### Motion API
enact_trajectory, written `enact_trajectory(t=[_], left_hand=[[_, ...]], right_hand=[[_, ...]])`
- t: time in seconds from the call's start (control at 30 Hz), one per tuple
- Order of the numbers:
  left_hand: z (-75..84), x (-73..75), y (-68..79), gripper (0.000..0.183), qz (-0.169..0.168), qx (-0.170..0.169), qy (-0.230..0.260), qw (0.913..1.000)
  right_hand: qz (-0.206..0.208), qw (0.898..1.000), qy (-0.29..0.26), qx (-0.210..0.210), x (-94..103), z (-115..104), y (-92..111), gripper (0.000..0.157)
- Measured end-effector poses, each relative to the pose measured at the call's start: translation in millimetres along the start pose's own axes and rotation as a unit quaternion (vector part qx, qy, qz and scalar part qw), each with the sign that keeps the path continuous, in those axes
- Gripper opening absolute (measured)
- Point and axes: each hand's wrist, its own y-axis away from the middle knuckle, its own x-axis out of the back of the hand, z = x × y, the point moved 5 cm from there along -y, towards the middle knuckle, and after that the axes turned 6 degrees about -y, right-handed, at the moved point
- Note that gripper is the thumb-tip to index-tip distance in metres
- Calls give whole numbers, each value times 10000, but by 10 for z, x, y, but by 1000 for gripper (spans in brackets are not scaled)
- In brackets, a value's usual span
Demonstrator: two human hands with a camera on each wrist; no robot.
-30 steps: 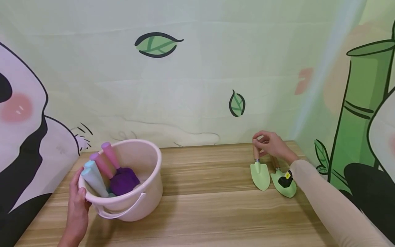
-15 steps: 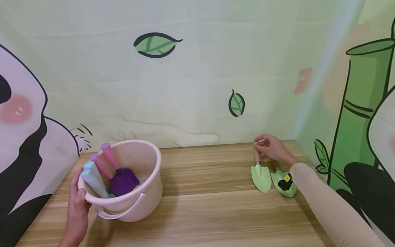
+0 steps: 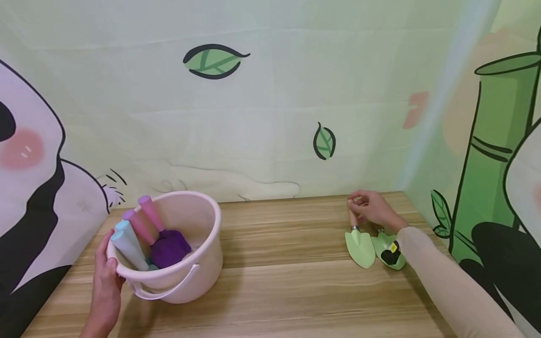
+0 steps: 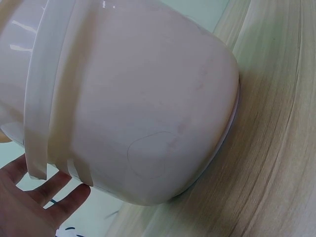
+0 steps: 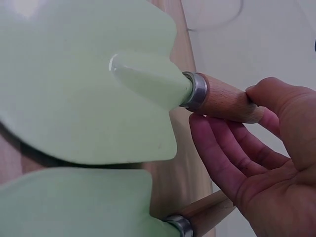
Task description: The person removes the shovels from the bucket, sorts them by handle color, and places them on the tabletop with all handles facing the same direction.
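Observation:
My left hand [image 3: 104,281] holds the rim of a pale pink bucket [image 3: 203,277] at its left side; in the left wrist view its fingers [image 4: 69,200] lie against the bucket's outside. At the right, my right hand [image 3: 374,210] pinches the wooden handle of a light green hand trowel [image 3: 360,249] between thumb and fingers. Its blade points toward me, low over or on the table; which, I cannot tell. Just right of it lies a second green trowel [image 3: 382,243], with a black patch and yellow tag on or over its blade. My hand partly hides that one's handle.
Inside the bucket are two pink-handled tools with a purple part [image 3: 171,249] and two light blue handles [image 3: 128,244]. A white bail handle [image 3: 169,293] hangs at the bucket's front. Behind the wooden table [image 3: 287,300] stands a printed cloth backdrop [image 3: 270,103].
My right hand has lowered slightly toward me with the trowel, whose blade has slid a little nearer and to the right. The left hand and bucket stay put.

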Motion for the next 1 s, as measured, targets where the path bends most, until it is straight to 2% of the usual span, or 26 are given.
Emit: enact_trajectory(t=[0.2, 0.73, 1.0], left_hand=[[-2, 3, -1, 58, 26, 47, -16, 10000], [-8, 1, -3, 58, -11, -10, -15, 10000], [-10, 5, -6, 58, -21, -23, -2, 10000]], right_hand=[[-94, 9998, 174, 73, -16, 24, 18, 43], [-237, 9995, -142, 140, -60, 94, -12, 44], [-176, 9998, -61, 97, -77, 125, -27, 44]])
